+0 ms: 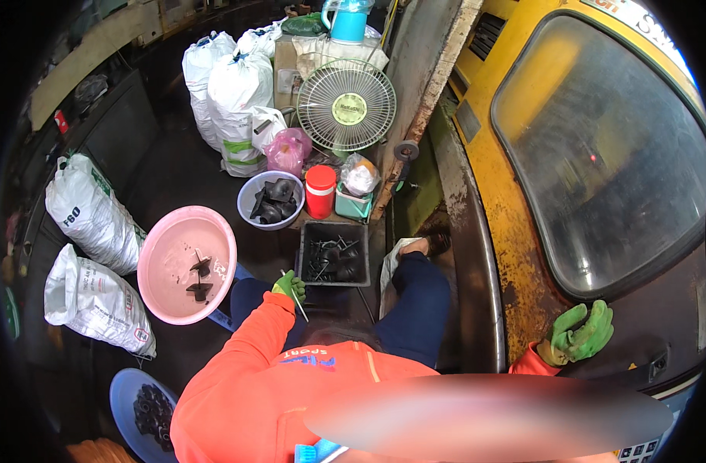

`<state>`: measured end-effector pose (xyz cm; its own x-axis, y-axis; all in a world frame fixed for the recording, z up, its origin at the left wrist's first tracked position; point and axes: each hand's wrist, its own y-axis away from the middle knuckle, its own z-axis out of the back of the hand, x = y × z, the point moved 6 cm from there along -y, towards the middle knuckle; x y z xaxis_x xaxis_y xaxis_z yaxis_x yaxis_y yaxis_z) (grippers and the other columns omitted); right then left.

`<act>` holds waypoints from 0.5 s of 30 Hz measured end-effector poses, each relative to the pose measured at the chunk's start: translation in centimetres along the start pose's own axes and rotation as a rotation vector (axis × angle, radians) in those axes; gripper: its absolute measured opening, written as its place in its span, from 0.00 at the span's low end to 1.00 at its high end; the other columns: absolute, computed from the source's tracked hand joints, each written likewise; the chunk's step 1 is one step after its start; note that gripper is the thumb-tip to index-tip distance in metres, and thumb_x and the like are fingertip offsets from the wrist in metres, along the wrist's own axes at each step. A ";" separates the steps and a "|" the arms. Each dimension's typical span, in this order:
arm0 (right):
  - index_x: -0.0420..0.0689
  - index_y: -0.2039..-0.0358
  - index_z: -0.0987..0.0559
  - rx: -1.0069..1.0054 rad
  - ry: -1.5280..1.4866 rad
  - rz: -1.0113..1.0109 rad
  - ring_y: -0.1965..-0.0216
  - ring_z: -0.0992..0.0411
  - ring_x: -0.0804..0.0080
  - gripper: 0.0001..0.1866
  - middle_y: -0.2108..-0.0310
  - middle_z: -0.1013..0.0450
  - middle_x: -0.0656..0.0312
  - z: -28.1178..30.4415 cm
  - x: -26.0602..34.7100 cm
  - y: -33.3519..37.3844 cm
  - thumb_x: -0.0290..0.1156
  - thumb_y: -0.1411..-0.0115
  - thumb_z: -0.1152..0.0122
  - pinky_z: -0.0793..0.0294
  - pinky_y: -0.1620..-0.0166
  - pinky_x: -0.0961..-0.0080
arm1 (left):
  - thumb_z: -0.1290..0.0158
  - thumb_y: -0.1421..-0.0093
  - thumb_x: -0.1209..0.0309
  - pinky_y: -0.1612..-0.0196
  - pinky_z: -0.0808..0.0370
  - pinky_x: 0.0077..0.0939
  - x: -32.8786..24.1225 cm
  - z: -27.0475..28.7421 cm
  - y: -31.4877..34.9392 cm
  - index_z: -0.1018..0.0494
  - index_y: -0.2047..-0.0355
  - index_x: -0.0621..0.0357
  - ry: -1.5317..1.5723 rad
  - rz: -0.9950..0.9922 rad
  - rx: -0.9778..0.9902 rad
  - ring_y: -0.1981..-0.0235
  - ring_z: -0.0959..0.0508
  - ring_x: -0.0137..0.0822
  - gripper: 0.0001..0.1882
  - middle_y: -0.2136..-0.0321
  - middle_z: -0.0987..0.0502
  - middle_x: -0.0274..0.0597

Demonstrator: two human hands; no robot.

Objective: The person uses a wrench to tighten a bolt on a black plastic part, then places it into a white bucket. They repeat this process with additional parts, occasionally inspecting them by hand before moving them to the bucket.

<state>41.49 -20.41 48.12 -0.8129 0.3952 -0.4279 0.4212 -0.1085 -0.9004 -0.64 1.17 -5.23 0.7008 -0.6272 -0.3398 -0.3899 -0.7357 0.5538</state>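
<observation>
My left hand (290, 286), in a green glove, is closed round a thin pale rod (302, 310) that sticks out above and below the fist. It is held over my lap, just left of a black square tray (314, 229) with black parts and thin metal pins (334, 261) in it. Far to the right, my right hand (577, 336), also gloved in green, is raised with its fingers apart and nothing seen in it. It is beside the yellow machine's door (608, 154), below the window; I cannot tell whether it touches the door.
Left stands a pink basin (154, 289) with a few black parts; a blue basin (125, 417) sits lower left. Ahead are a lilac bowl (247, 202), a red jar (320, 193), a fan (314, 108) and white sacks (241, 100). More sacks (98, 301) line the left.
</observation>
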 end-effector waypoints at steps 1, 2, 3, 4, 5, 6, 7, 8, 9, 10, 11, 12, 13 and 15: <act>0.35 0.58 0.25 0.005 0.003 -0.007 0.64 0.26 0.52 0.12 0.63 0.26 0.51 0.1 0.0 -0.1 0.27 0.41 0.46 0.29 0.64 0.59 | 0.57 0.37 0.47 0.78 0.37 0.31 0.1 0.0 0.2 0.38 0.84 0.43 0.032 0.016 -0.032 0.85 0.35 0.31 0.22 0.86 0.34 0.29; 0.36 0.58 0.25 0.010 -0.008 -0.039 0.64 0.26 0.52 0.12 0.63 0.26 0.51 0.1 -0.2 -0.1 0.27 0.41 0.46 0.29 0.64 0.58 | 0.57 0.37 0.48 0.79 0.40 0.30 0.1 -0.4 0.3 0.40 0.85 0.43 0.009 0.003 -0.021 0.86 0.38 0.31 0.23 0.86 0.37 0.29; 0.36 0.58 0.25 0.011 0.015 -0.010 0.64 0.26 0.52 0.12 0.63 0.26 0.52 0.2 0.0 -0.2 0.27 0.41 0.46 0.29 0.64 0.58 | 0.58 0.36 0.49 0.80 0.43 0.29 0.0 -0.2 0.5 0.41 0.85 0.42 -0.019 -0.012 -0.097 0.86 0.40 0.30 0.23 0.87 0.39 0.28; 0.36 0.58 0.25 0.008 0.024 -0.007 0.64 0.26 0.52 0.12 0.64 0.26 0.52 0.2 0.0 -0.3 0.27 0.41 0.46 0.29 0.63 0.58 | 0.58 0.36 0.50 0.81 0.45 0.27 -0.1 -0.4 0.7 0.42 0.86 0.42 -0.054 -0.027 -0.118 0.87 0.42 0.30 0.23 0.87 0.42 0.28; 0.36 0.58 0.25 0.002 0.017 -0.011 0.64 0.26 0.52 0.12 0.64 0.26 0.52 0.3 0.0 -0.4 0.27 0.40 0.46 0.29 0.63 0.58 | 0.58 0.36 0.50 0.81 0.45 0.28 -0.1 -0.3 0.9 0.42 0.85 0.43 -0.063 -0.031 -0.173 0.86 0.42 0.30 0.22 0.87 0.41 0.28; 0.36 0.58 0.25 0.001 0.034 0.000 0.64 0.26 0.52 0.12 0.64 0.25 0.52 0.4 0.0 -0.5 0.27 0.40 0.46 0.29 0.63 0.58 | 0.58 0.36 0.51 0.81 0.44 0.28 -0.1 -0.4 1.1 0.41 0.85 0.43 -0.075 -0.036 -0.175 0.86 0.41 0.29 0.22 0.87 0.41 0.28; 0.36 0.58 0.25 -0.001 0.034 0.004 0.64 0.26 0.52 0.12 0.64 0.25 0.52 0.5 0.0 -0.5 0.27 0.40 0.46 0.29 0.63 0.59 | 0.58 0.36 0.51 0.80 0.44 0.28 -0.1 -0.5 1.2 0.41 0.84 0.43 -0.088 -0.042 -0.176 0.86 0.40 0.29 0.21 0.87 0.40 0.28; 0.36 0.58 0.25 0.016 0.018 -0.005 0.64 0.26 0.52 0.12 0.64 0.25 0.53 0.5 -0.1 -0.5 0.27 0.40 0.46 0.29 0.64 0.59 | 0.58 0.36 0.51 0.80 0.43 0.28 -0.1 -0.6 1.3 0.40 0.84 0.43 -0.092 -0.046 -0.166 0.86 0.40 0.29 0.21 0.86 0.39 0.28; 0.36 0.57 0.25 -0.003 0.033 0.008 0.64 0.26 0.52 0.12 0.64 0.25 0.53 0.7 -0.1 -0.5 0.27 0.40 0.46 0.29 0.64 0.59 | 0.58 0.36 0.51 0.80 0.42 0.28 -0.2 -0.6 1.3 0.39 0.83 0.44 -0.095 -0.050 -0.155 0.85 0.39 0.30 0.20 0.86 0.38 0.28; 0.36 0.57 0.25 -0.006 0.034 0.008 0.64 0.26 0.52 0.12 0.64 0.25 0.53 0.7 -0.1 -0.5 0.27 0.40 0.46 0.29 0.64 0.59 | 0.58 0.36 0.52 0.80 0.41 0.28 -0.2 -0.5 1.3 0.38 0.82 0.44 -0.101 -0.051 -0.162 0.85 0.38 0.30 0.20 0.86 0.36 0.29; 0.36 0.57 0.25 -0.018 0.012 -0.025 0.64 0.26 0.52 0.12 0.64 0.25 0.53 0.8 -0.3 -0.5 0.27 0.40 0.46 0.29 0.64 0.59 | 0.57 0.36 0.52 0.80 0.41 0.28 -0.2 -0.6 1.4 0.37 0.82 0.44 -0.099 -0.054 -0.132 0.85 0.38 0.30 0.19 0.85 0.35 0.29; 0.36 0.58 0.24 -0.008 0.025 -0.007 0.64 0.25 0.52 0.11 0.64 0.24 0.53 0.6 -0.2 -0.3 0.27 0.40 0.45 0.29 0.63 0.60 | 0.57 0.36 0.52 0.79 0.40 0.28 -0.2 -0.6 1.2 0.36 0.81 0.45 -0.099 -0.054 -0.121 0.85 0.37 0.30 0.19 0.84 0.34 0.30; 0.36 0.59 0.24 -0.009 0.018 -0.024 0.63 0.25 0.53 0.11 0.65 0.24 0.53 0.7 -0.3 -0.3 0.27 0.41 0.44 0.28 0.63 0.60 | 0.57 0.36 0.52 0.79 0.40 0.27 -0.2 -0.2 1.4 0.35 0.81 0.45 -0.097 -0.044 -0.173 0.85 0.37 0.31 0.19 0.84 0.33 0.30; 0.36 0.60 0.23 -0.009 0.001 -0.041 0.63 0.24 0.53 0.10 0.65 0.23 0.54 0.3 -0.3 0.0 0.27 0.41 0.43 0.28 0.63 0.61 | 0.55 0.37 0.51 0.79 0.37 0.29 -0.3 -0.4 1.3 0.35 0.81 0.44 -0.117 -0.065 -0.134 0.84 0.35 0.31 0.18 0.84 0.32 0.29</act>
<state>41.61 -20.77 48.25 -0.8292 0.4001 -0.3904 0.3911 -0.0839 -0.9165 -1.09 0.49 -4.07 0.6449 -0.6104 -0.4600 -0.2574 -0.7401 0.6213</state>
